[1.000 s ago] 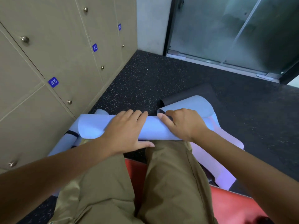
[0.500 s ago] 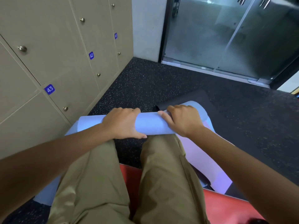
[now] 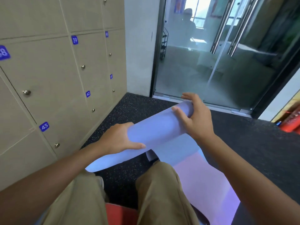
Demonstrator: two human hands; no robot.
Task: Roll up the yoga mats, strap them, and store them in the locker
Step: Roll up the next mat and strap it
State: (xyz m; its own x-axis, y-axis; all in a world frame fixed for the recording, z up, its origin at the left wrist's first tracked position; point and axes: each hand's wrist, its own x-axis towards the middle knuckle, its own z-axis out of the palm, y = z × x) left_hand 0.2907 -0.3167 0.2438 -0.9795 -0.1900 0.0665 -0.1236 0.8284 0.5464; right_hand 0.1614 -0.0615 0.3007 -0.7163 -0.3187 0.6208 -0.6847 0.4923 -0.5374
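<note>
Above the knees, smooth lavender mat (image 3: 155, 132) sits rolled into a tilted tube; left hand (image 3: 118, 140) and right hand (image 3: 194, 117) each grip it, tail loose.

Lockers (image 3: 53, 75) stand left, a glass door (image 3: 215, 59) ahead. The mat roll (image 3: 155, 130) is above the knees, its loose end (image 3: 203, 181) trailing right onto the floor (image 3: 259, 143).

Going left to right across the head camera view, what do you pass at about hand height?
Locker 43 label → left hand gripping the rolled mat → blue yoga mat roll → right hand holding its far end → dark speckled floor → red object at the right edge.
</note>
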